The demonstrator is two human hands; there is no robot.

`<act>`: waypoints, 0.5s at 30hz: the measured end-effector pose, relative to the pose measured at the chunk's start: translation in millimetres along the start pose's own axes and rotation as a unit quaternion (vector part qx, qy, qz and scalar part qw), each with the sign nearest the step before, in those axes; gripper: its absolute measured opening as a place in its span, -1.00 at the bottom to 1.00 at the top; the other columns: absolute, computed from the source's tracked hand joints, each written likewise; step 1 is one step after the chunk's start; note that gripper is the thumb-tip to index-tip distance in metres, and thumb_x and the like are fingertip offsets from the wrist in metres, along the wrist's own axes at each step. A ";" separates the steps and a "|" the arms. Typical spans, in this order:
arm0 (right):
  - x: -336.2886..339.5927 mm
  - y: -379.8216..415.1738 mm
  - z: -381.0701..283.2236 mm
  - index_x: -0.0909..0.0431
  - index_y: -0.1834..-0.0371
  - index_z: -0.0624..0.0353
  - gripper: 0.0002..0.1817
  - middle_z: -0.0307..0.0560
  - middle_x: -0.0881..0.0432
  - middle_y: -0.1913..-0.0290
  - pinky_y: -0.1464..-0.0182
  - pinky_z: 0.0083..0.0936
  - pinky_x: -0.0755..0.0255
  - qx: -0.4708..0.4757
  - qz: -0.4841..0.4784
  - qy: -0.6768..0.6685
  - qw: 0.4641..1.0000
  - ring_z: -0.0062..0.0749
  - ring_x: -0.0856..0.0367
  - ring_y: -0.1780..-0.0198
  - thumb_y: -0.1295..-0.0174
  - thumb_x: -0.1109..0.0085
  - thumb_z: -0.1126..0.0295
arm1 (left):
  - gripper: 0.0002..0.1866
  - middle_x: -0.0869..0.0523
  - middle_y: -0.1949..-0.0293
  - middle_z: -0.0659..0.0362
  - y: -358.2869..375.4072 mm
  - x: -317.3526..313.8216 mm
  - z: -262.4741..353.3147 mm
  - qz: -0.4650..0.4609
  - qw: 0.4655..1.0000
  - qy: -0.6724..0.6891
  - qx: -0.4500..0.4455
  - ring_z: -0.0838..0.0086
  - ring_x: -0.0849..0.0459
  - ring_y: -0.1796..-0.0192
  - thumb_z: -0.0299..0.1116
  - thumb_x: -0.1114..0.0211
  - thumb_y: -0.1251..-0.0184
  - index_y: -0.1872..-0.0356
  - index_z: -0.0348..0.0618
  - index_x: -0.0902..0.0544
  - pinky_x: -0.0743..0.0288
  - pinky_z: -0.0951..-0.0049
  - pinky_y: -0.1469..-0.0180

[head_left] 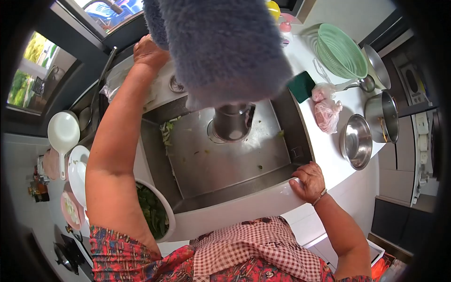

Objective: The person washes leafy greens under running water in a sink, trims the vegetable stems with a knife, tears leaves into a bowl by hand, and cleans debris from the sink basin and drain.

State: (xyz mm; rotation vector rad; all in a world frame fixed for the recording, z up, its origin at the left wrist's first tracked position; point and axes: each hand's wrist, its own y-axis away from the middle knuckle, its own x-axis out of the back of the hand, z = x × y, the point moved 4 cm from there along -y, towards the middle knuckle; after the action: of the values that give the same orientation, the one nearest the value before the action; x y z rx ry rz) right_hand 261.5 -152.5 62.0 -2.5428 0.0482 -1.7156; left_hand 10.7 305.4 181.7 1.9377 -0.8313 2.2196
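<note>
My left hand point(151, 52) reaches far forward to the back of the counter by the window. Its fingers are largely hidden beside a grey fluffy thing point(225, 47) that fills the top middle of the view. My right hand point(310, 182) leans on the front right corner of the sink point(183, 207), thumb apart from the bent fingers, with nothing held. Inside the sink stands a shiny metal pot or jug point(230, 124), its upper part covered by the fluffy thing. Bits of green leaf point(167, 131) lie along the sink's left side.
A bowl of leafy greens point(155, 211) sits left of the sink. To the right are a green cloth or pad point(301, 87), a pink plastic bag point(327, 115), a metal bowl point(357, 141), a pot point(383, 115) and a green colander point(340, 51). White dishes point(64, 131) stand at left.
</note>
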 end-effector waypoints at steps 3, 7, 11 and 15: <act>-0.6 2.6 4.1 -0.66 0.37 0.09 -0.74 -0.15 -0.65 0.27 -0.21 -0.07 -0.34 0.001 0.015 -0.001 1.000 -0.22 -0.60 0.10 -0.04 -0.34 0.14 | -0.74 -0.74 0.15 -0.04 24.7 -9.0 -42.5 -0.115 0.993 0.022 0.003 0.08 -0.70 0.03 -0.18 -0.20 -0.17 0.26 -0.05 -0.75 -0.55 0.17 -0.03; -2.0 6.7 3.0 -0.66 0.37 0.11 -0.73 -0.13 -0.65 0.26 -0.25 -0.12 -0.31 -0.008 0.009 -0.013 1.000 -0.21 -0.59 0.08 -0.09 -0.29 0.13 | -0.76 -0.74 0.15 -0.03 75.6 -24.7 -64.4 -0.286 0.951 -0.046 -0.105 0.10 -0.70 0.05 -0.25 -0.17 -0.14 0.28 -0.06 -0.75 -0.56 0.21 -0.04; 1.4 5.5 4.8 -0.65 0.39 0.12 -0.74 -0.12 -0.64 0.27 -0.20 -0.17 -0.31 -0.001 0.013 -0.019 1.000 -0.19 -0.58 0.10 -0.11 -0.27 0.15 | -0.74 -0.75 0.16 -0.01 136.7 -44.3 -23.0 -0.429 0.881 -0.058 -0.191 0.15 -0.72 0.08 -0.22 -0.25 -0.07 0.24 -0.02 -0.77 -0.58 0.26 -0.01; 0.0 5.8 5.9 -0.65 0.41 0.14 -0.73 -0.11 -0.63 0.31 -0.17 -0.21 -0.32 0.006 0.014 -0.019 1.000 -0.19 -0.57 0.12 -0.12 -0.26 0.14 | -0.79 -0.71 0.05 0.04 177.7 -80.2 49.6 -0.476 0.801 -0.140 -0.334 0.19 -0.67 0.03 -0.29 -0.17 -0.09 0.32 -0.09 -0.71 -0.54 0.25 -0.01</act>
State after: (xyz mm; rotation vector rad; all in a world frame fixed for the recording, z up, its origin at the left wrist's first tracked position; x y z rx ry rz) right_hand 267.0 -158.0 59.3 -2.5527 0.0702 -1.6524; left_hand -0.4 155.3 48.2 1.7130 -0.3876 0.9049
